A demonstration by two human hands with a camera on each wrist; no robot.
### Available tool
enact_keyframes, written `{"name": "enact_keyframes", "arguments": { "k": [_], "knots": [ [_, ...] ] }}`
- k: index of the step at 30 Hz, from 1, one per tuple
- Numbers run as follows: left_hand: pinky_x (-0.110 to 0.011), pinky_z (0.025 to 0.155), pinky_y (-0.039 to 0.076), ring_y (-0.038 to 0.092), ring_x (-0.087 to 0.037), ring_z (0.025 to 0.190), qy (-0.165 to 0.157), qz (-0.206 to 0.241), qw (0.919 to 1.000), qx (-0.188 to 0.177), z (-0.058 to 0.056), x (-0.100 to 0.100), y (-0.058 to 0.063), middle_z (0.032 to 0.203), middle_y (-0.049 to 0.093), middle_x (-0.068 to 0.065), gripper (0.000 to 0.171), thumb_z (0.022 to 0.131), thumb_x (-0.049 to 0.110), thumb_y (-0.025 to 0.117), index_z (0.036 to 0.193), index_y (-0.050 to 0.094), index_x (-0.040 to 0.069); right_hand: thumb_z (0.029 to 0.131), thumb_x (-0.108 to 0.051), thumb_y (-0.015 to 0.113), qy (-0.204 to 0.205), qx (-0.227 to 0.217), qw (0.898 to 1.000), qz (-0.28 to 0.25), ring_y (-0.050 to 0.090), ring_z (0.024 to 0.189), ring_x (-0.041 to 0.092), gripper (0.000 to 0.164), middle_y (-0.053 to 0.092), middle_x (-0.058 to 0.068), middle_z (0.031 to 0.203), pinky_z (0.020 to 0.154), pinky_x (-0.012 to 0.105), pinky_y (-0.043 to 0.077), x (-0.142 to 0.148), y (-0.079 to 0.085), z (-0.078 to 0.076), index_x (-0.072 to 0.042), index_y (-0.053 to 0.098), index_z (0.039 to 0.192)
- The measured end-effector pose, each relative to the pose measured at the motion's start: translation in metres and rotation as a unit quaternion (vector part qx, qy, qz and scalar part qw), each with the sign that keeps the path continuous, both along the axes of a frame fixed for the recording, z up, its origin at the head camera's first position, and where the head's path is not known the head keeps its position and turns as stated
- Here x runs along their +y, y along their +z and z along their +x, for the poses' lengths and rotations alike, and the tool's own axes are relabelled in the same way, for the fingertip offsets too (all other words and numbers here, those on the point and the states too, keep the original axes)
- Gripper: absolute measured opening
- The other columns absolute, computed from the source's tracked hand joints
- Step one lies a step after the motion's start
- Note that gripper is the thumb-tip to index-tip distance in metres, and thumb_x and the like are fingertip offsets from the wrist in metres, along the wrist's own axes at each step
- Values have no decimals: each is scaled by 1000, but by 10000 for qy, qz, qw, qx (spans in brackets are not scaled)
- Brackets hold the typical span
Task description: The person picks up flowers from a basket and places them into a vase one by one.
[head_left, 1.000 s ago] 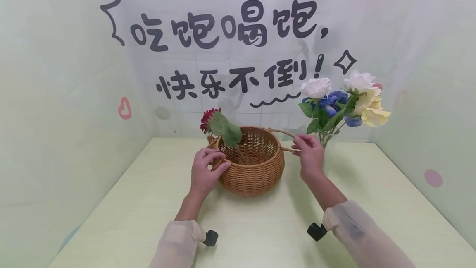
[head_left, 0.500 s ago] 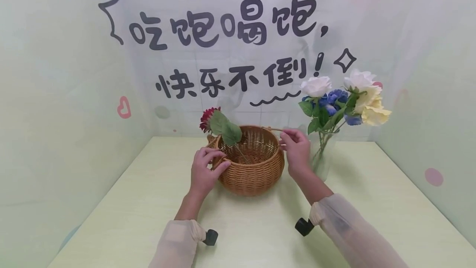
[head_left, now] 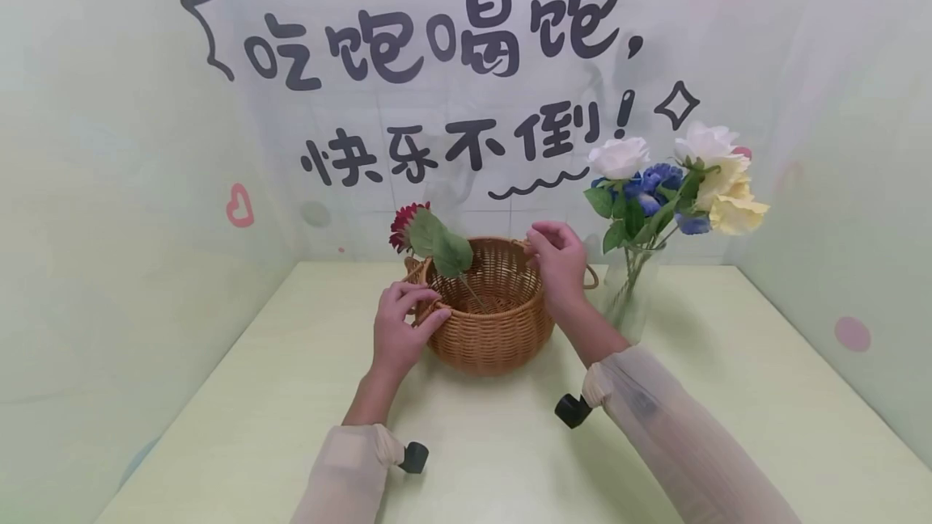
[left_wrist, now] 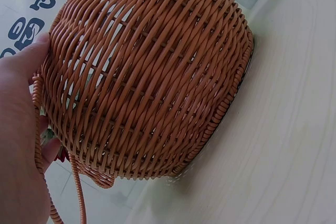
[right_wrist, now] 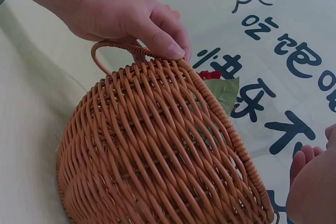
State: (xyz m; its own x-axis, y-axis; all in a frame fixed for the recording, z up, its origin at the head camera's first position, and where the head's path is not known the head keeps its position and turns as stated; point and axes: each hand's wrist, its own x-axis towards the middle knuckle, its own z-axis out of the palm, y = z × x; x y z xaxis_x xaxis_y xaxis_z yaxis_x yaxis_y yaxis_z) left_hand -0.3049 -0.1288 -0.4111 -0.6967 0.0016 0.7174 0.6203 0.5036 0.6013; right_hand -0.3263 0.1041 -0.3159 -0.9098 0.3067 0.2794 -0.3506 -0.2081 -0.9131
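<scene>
A round brown wicker basket [head_left: 488, 346] stands upright on the table. One flower with a dark red head [head_left: 406, 225] and green leaves leans out over its left rim, the stem resting inside. My left hand [head_left: 399, 330] pinches the basket's left rim; its thumb lies outside the weave in the right wrist view, above a loop handle [right_wrist: 100, 59]. My right hand [head_left: 561, 269] is bent over the right rim, fingertips close to the wicker. Whether they pinch it is hidden. The right handle [head_left: 593, 280] hangs outward beyond the right wrist, unheld.
A clear glass vase [head_left: 633, 289] with white, blue and yellow flowers [head_left: 662, 184] stands close behind the right forearm. A printed backdrop [head_left: 451, 55] with black lettering rises behind the pale table [head_left: 466, 443], and side panels flank it.
My right hand has let go of the right handle and moved left to the basket rim; the handle has dropped outward. My left hand stays on the left rim. The head view has tilted slightly.
</scene>
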Motion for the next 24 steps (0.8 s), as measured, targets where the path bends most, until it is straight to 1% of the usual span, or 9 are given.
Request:
{"name": "enact_keyframes", "arguments": {
  "k": [3, 6, 9, 11, 14, 17, 19, 22, 24],
  "knots": [
    [-49, 73, 48, 48, -19, 105, 3, 57, 10000, -1, -1, -1, 1, 107, 58, -4, 25, 78, 26, 83, 94, 73, 9, 90, -4, 66, 145, -53, 9999, 23, 60, 67, 12, 20, 63, 4, 86, 59, 27, 52, -5, 4, -5, 5, 61, 107],
    [-49, 73, 48, 47, -19, 105, -14, 36, 10000, -30, -2, -1, 0, 107, 58, -3, 25, 79, 27, 82, 95, 73, 10, 91, -6, 67, 285, -198, 9993, 138, 61, 68, 13, 20, 63, 3, 87, 58, 27, 51, -8, 8, -10, 4, 63, 108],
    [-49, 73, 48, 47, -19, 105, -22, 25, 10000, -41, -2, -1, 0, 107, 58, -3, 25, 79, 27, 82, 95, 73, 10, 91, -9, 67, 523, -383, 9972, 370, 63, 75, 20, 24, 63, 4, 92, 61, 27, 51, -11, 12, -15, 3, 63, 111],
    [-49, 72, 48, 47, -19, 105, -14, 43, 10000, -17, -1, -1, 0, 107, 58, -4, 25, 78, 26, 83, 95, 73, 10, 92, -11, 66, 722, -551, 9941, 588, 63, 80, 22, 27, 63, 4, 96, 67, 29, 52, -13, 15, -18, 3, 62, 115],
    [-48, 72, 48, 47, -19, 104, -24, 28, 10000, 4, 0, -1, 0, 106, 58, -4, 25, 78, 26, 83, 94, 73, 10, 92, -11, 67, 1041, -887, 9869, 855, 64, 82, 22, 28, 64, 4, 97, 75, 34, 52, -16, 15, -22, 3, 62, 115],
    [-49, 72, 48, 47, -20, 104, -63, 3, 10000, 4, 1, 0, 1, 106, 58, -4, 26, 79, 27, 82, 95, 73, 9, 92, -9, 67, 1314, -1136, 9785, 1108, 63, 79, 20, 22, 64, 6, 94, 78, 38, 51, -17, 13, -28, 2, 63, 111],
    [-51, 72, 47, 47, -20, 104, -62, -10, 10000, 1, 1, 1, 1, 106, 58, -4, 26, 79, 28, 82, 95, 73, 9, 91, -9, 67, 1455, -1223, 9727, 1329, 62, 80, 20, 20, 65, 7, 95, 77, 38, 52, -18, 10, -32, 1, 64, 108],
    [-51, 72, 47, 47, -20, 103, -19, -3, 10000, -4, 2, 0, 1, 106, 57, -4, 26, 80, 28, 82, 96, 73, 9, 92, -8, 66, 1694, -1315, 9636, 1599, 62, 88, 27, 21, 65, 11, 101, 83, 42, 52, -21, 6, -37, 2, 64, 110],
    [-50, 72, 48, 47, -19, 103, 22, 5, 10000, -9, 2, 1, 2, 106, 57, -3, 25, 80, 27, 82, 96, 73, 10, 92, -10, 65, 1822, -1384, 9556, 1854, 62, 95, 31, 23, 66, 12, 105, 85, 43, 51, -23, 3, -39, 2, 65, 112]
  ]
}}
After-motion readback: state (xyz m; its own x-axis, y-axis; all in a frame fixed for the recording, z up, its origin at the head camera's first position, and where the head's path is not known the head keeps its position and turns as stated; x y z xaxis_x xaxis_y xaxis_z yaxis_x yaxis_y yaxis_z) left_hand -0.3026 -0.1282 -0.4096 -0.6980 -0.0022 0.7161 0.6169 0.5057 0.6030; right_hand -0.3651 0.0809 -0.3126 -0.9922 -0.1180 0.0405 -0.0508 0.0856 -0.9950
